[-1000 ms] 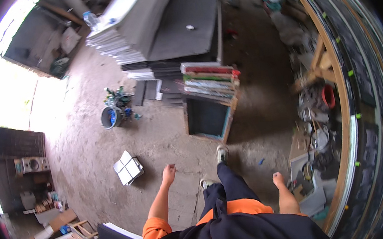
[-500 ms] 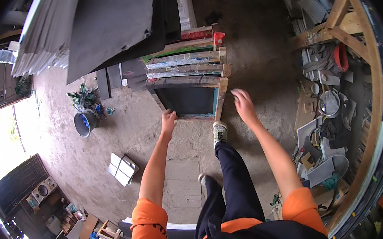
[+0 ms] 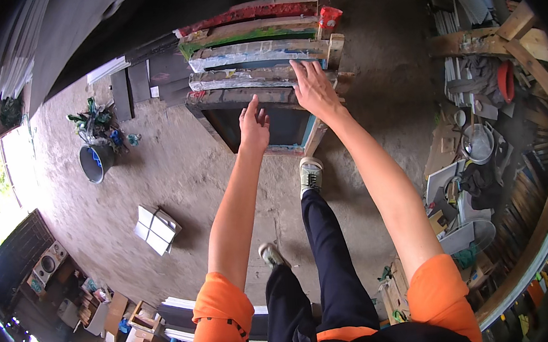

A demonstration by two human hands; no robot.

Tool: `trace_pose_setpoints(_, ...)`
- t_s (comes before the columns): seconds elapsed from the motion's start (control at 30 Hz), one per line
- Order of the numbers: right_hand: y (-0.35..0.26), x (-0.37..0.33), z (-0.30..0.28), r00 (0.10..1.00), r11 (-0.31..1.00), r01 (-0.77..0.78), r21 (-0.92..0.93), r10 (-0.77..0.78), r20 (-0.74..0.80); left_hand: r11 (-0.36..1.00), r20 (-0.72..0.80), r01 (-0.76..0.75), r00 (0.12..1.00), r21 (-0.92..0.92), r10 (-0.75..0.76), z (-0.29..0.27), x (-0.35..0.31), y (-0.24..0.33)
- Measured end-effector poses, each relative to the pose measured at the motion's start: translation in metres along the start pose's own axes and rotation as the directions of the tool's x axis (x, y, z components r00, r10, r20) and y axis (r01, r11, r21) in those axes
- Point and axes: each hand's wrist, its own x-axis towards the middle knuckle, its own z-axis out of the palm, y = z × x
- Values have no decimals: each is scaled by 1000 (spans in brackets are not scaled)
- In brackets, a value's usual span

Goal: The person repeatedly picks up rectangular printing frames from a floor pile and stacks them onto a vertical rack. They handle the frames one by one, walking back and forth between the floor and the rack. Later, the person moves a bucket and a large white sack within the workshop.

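Observation:
Several paint-smeared wooden screen frames stand in a row on the floor ahead of me. The nearest frame [image 3: 224,99] leans with its dark mesh toward me. Over that mesh is my left hand [image 3: 254,127], its fingers apart and nothing in it. My right hand [image 3: 317,92] reaches across the nearest frame's top bar, fingers stretched out over the pale-smeared second frame [image 3: 239,79]. Whether those fingertips touch the wood I cannot tell. Farther back are a green-smeared frame [image 3: 222,43] and a red-smeared frame [image 3: 239,17], with a red plastic piece [image 3: 330,18] at their right end.
Large dark sheets [image 3: 160,17] overhang at the upper left. A dark bucket [image 3: 96,163] with plants behind it and a strapped white bundle [image 3: 157,230] are on the left floor. Clutter, a white bucket [image 3: 477,143] and wooden beams [image 3: 473,42] line the right side.
I have moved forward toward the frames. Both hands went up and inward: the left off the nearest frame's left side, the right from beside it to above the frames.

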Motion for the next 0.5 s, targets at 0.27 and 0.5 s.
trace_pose_setpoints(0.27,-81,-68,-41,984,994,4,-110,16,179,992,52,43,998,-115,-37,-86,-69,-16)
trace_pose_setpoints(0.5,-123,-145,-33,930,990,18,139,-67,362,990,19,-125,992,69,124,-166,-140,-43)
